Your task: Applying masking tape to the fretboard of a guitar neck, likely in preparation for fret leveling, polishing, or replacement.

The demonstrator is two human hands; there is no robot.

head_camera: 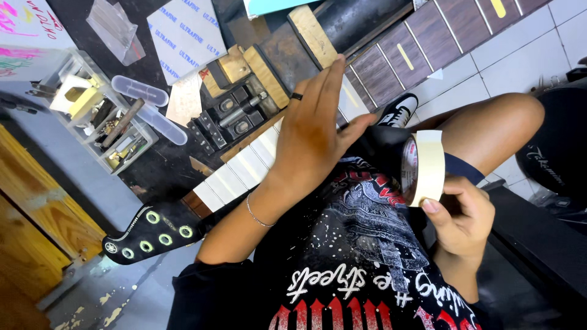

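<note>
Head view: the left hand (315,131) lies flat and open, fingers together, on the guitar neck (244,168), pressing down where pale masking strips cover the fretboard between the frets; it grips nothing. The neck runs from the black headstock (147,235) at 8 o'clock up toward 1 o'clock, across the lap, so both hands reach it. The right hand (461,217), at 3 o'clock, has its grip closed on a roll of cream masking tape (426,166), held upright and near the neck. A clear plastic parts box (95,113) sits at 10 o'clock on the dark table (162,165).
</note>
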